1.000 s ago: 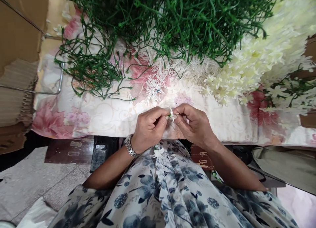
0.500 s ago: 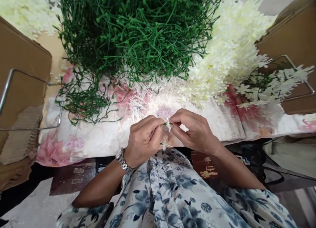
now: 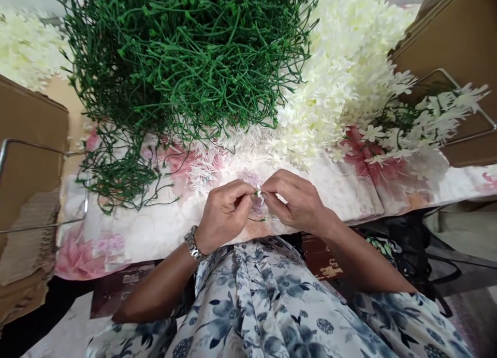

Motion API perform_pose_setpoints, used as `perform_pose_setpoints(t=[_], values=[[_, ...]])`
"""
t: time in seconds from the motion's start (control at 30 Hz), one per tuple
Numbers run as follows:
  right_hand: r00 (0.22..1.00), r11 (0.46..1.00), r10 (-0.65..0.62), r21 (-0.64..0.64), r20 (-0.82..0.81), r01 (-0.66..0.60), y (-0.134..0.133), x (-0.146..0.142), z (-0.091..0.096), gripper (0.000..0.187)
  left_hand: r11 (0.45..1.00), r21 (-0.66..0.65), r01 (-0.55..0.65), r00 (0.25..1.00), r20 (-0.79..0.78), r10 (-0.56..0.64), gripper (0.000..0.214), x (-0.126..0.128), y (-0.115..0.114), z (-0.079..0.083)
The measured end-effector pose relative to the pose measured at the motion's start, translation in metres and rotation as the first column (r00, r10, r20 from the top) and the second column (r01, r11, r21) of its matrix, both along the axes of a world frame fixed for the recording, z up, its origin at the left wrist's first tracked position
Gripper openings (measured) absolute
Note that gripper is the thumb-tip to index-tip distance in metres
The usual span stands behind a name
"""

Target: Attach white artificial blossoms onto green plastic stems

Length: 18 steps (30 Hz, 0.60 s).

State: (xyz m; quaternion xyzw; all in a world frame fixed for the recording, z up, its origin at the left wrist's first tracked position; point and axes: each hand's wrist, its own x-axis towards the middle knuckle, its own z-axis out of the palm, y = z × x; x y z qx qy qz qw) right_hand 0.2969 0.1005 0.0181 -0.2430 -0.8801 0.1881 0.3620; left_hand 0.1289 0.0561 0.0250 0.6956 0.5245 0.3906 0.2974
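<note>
My left hand and my right hand meet at the near edge of a table covered with a flowered cloth. Both pinch one small piece between their fingertips: a thin green stem with a tiny white flower. The left hand's fingers are curled, with a metal watch on its wrist. Just beyond the hands lies a strip of small white spiky flower parts.
A big heap of green plastic stems fills the back of the table. Piles of cream artificial flowers lie to its right, with assembled sprigs further right. Cardboard boxes with metal handles stand at both sides.
The view has tilted up and shifted, so more of the green heap and the cream flowers shows. Both hands stay pinched together on the small flower piece, now slightly nearer the table edge.
</note>
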Motion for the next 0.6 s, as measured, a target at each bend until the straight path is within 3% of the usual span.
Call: perform_pose_setpoints(t=[0.3, 0.6], values=[[0.997, 0.993, 0.053, -0.105, 0.058, -0.047, 0.010, 0.006, 0.007, 0.010, 0.994, -0.093, 0.054, 0.998, 0.042, -0.050, 0.015, 0.000, 0.008, -0.001], [0.991, 0.985, 0.119, -0.131, 0.066, -0.110, 0.019, 0.008, 0.010, 0.009, 0.978, -0.183, 0.104, 0.975, 0.213, -0.064, 0.014, -0.001, 0.013, -0.001]])
